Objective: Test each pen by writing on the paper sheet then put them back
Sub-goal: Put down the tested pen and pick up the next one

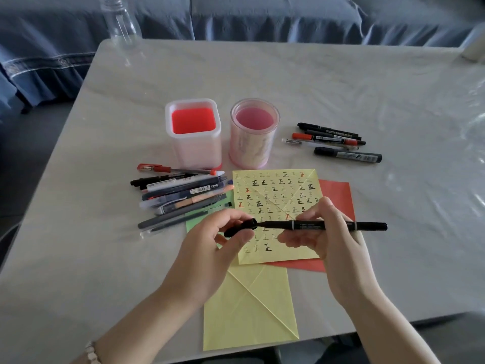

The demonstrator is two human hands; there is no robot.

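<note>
My right hand (333,240) grips a black marker (367,226) that lies level above the yellow paper sheet (278,190), which is covered with rows of written characters. My left hand (210,245) pinches the marker's black cap (240,227) right at the tip end; the cap sits at the tip, and whether it is fully on I cannot tell. A pile of several pens (181,195) lies left of the sheet. Several more markers (336,141) lie at the right. Two empty pen holders stand behind: a square one (194,158) and a round pink one (252,151).
A red sheet (338,195) and a green sheet (191,219) stick out from under the written sheet, and a blank yellow sheet (249,311) lies near the table's front edge. A clear plastic bottle (119,22) stands at the far left corner. A blue sofa runs behind the table.
</note>
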